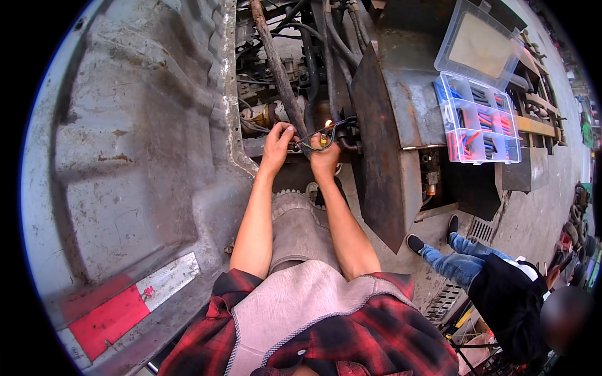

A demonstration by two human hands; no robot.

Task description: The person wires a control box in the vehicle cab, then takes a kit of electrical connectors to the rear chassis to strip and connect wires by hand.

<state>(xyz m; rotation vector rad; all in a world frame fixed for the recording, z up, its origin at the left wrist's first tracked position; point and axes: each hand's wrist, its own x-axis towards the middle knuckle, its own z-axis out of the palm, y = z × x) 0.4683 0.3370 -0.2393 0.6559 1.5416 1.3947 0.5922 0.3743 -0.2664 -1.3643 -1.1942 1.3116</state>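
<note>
Wires [313, 135] run roughly nine to three o'clock between both outstretched hands. Left hand [278, 141] fingers pinch them; right hand [324, 156] fingers grip a lit lighter [324, 139], flame at twelve.

lighter [323, 141]: mostly hidden in fingers [325, 155] | bystander [501, 282]: cut off (lower right)

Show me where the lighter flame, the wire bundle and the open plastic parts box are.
lighter flame [327, 123], head view, on the glow itself.
wire bundle [312, 136], head view, between the hands.
plastic parts box [483, 128], head view, its compartment tray.
</note>
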